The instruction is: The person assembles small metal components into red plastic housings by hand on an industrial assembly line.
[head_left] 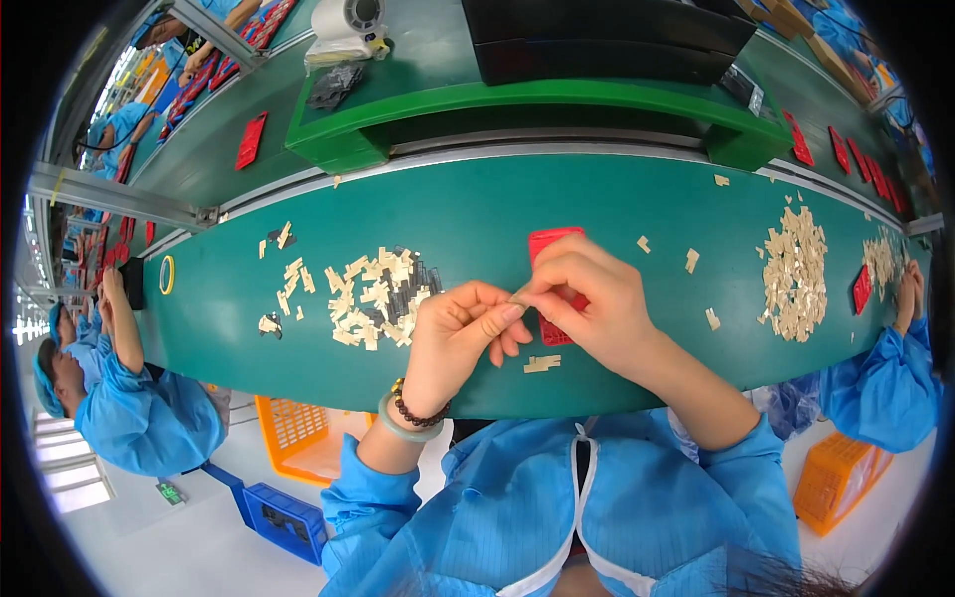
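My left hand [463, 328] and my right hand [595, 297] meet at their fingertips above the green table. Thumb and forefinger of each are pinched together on something small between them, which the fingers mostly hide. Under my right hand lies a red plastic part [557, 239], partly covered by it. Close to me, a few cream-coloured pieces [542, 364] lie just below the red part. Left of my left hand spreads a loose pile of small cream pieces [373, 298], mixed with dark, clear-edged strips [408, 298].
A larger heap of cream pieces [794, 274] lies to the right, with another red part [861, 290] beyond it. A green raised shelf [557, 97] carries a black box [607, 40]. A yellow tape ring [167, 275] lies far left. Co-workers sit at both ends; orange baskets [288, 438] stand below.
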Available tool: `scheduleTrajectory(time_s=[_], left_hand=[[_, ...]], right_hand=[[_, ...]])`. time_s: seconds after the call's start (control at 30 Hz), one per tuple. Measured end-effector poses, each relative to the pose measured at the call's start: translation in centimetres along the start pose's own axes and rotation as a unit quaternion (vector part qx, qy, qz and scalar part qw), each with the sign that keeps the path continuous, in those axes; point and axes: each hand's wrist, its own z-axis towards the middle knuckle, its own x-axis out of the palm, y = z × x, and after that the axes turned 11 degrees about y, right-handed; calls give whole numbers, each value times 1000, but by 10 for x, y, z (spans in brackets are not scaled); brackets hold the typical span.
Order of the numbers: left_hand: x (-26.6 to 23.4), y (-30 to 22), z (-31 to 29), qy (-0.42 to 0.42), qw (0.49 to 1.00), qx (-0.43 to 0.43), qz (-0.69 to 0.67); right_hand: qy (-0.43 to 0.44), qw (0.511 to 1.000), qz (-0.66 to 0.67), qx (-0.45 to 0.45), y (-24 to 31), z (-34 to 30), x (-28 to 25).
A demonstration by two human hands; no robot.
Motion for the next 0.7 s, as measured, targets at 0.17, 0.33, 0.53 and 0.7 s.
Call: scheduleTrajectory(time_s=[0.17, 0.33, 0.53, 0.7], left_hand=[[14, -4, 0, 13, 997, 16, -70], [23, -7, 7, -53, 890, 209, 402], [35, 1, 10, 104, 744, 430, 501], [25, 8, 16, 60, 712, 375, 590]], right_hand=[[1, 981, -170, -90, 4, -14, -9], [7, 994, -97, -52, 4, -28, -10], [-29, 969, -193, 150, -34, -56, -50], [-27, 984, -107, 141, -2, -55, -54]])
